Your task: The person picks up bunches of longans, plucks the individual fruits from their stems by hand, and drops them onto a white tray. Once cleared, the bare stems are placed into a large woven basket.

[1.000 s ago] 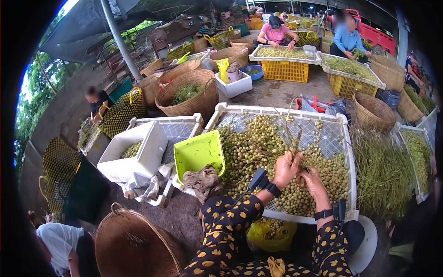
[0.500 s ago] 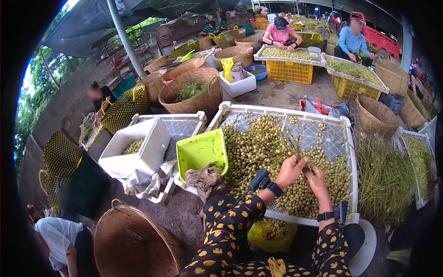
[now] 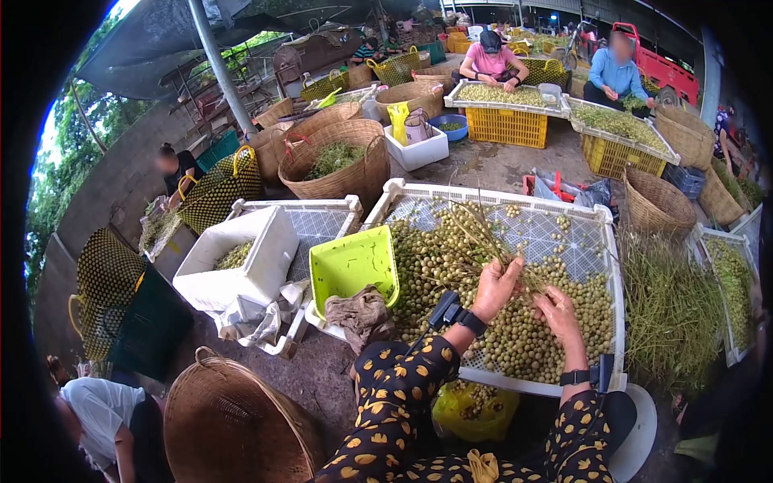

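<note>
Tray (image 3: 581, 233) holds fruit (image 3: 523, 346) under the hands (image 3: 497, 288): left (image 3: 497, 288) grasps stems (image 3: 483, 235), right's (image 3: 560, 314) grip is unclear.

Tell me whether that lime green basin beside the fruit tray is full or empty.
Nearly empty: the green basin shows its bare inside, with only a few dark bits on it.

Blue bowl (image 3: 448, 127) beside white box (image 3: 418, 150); red vehicle (image 3: 667, 74) behind.

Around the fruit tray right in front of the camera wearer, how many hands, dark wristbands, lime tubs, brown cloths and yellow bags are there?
Hands: 2 (left hand, right hand)
Wristbands: 2
Lime tub: 1
Brown cloth: 1
Yellow bag: 1
Total: 7
</note>
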Action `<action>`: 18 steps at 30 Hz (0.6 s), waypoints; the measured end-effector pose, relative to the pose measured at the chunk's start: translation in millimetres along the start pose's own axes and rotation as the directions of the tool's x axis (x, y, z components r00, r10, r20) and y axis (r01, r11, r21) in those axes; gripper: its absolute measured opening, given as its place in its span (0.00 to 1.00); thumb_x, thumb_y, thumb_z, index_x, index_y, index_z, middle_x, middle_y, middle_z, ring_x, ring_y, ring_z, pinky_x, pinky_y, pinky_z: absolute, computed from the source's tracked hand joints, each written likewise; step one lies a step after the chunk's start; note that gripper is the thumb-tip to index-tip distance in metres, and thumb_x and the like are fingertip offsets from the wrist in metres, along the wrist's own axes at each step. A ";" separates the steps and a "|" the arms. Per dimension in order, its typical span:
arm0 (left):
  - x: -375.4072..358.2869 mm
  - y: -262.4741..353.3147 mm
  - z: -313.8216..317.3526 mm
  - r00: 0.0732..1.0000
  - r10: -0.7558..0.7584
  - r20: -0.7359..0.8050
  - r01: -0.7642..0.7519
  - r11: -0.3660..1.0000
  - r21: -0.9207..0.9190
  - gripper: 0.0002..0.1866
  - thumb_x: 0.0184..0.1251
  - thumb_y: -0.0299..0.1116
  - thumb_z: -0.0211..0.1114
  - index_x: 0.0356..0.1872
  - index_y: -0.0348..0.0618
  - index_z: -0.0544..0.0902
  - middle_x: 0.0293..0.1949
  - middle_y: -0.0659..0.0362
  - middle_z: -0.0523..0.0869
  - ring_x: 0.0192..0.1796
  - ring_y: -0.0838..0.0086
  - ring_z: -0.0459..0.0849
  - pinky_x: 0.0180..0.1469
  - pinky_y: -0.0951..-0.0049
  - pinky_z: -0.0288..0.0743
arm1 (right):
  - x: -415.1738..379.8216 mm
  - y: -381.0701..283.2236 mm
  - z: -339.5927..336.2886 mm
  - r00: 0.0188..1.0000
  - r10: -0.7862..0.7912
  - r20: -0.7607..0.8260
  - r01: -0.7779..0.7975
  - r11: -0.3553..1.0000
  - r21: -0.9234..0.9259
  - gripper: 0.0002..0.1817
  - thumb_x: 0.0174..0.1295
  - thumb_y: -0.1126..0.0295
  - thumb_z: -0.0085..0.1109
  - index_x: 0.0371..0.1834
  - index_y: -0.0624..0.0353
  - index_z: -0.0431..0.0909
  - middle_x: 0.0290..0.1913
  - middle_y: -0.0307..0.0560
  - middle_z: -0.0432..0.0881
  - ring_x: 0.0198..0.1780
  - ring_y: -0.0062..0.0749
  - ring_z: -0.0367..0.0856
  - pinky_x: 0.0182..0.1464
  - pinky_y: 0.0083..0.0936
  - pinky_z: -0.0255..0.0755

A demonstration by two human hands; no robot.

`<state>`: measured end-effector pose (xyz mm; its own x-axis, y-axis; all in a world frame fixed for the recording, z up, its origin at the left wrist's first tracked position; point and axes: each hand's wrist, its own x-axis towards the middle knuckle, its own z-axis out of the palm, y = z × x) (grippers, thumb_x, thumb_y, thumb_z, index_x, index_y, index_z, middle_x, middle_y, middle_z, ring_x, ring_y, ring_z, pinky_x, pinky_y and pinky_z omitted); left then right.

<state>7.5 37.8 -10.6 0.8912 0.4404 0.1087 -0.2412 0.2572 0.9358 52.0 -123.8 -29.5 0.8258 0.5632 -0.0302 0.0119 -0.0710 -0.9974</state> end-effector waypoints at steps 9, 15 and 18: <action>-6.0 4.5 -3.1 0.995 -0.055 0.083 0.022 0.936 0.350 0.10 0.64 0.35 0.62 0.32 0.36 0.79 0.18 0.65 0.77 0.20 0.85 0.73 0.21 0.78 0.67 | 4.0 13.5 -4.3 0.994 -0.094 0.049 0.103 0.969 -0.223 0.12 0.61 0.69 0.55 0.43 0.66 0.76 0.30 0.41 0.79 0.31 0.20 0.75 0.33 0.21 0.70; -2.4 4.1 -8.8 0.997 0.066 0.037 -0.075 0.801 0.593 0.14 0.63 0.37 0.64 0.28 0.34 0.79 0.17 0.63 0.78 0.20 0.85 0.77 0.18 0.78 0.68 | 1.9 0.8 -6.4 0.981 -0.192 0.031 0.184 0.862 -0.473 0.13 0.57 0.68 0.55 0.41 0.66 0.77 0.34 0.51 0.81 0.33 0.36 0.78 0.37 0.29 0.69; 1.0 -15.5 -11.9 1.000 0.007 -0.004 -0.005 0.915 0.404 0.12 0.64 0.36 0.63 0.33 0.34 0.79 0.20 0.62 0.80 0.21 0.82 0.80 0.19 0.79 0.72 | -3.0 3.0 -7.6 0.966 -0.260 0.015 0.231 0.831 -0.505 0.13 0.57 0.68 0.55 0.41 0.67 0.77 0.34 0.56 0.80 0.33 0.44 0.78 0.37 0.32 0.69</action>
<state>7.5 44.5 -29.0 0.8879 0.4457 0.1140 -0.0696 -0.1146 0.9910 53.8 -131.9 -31.9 0.7859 0.5744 0.2290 0.4860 -0.3449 -0.8030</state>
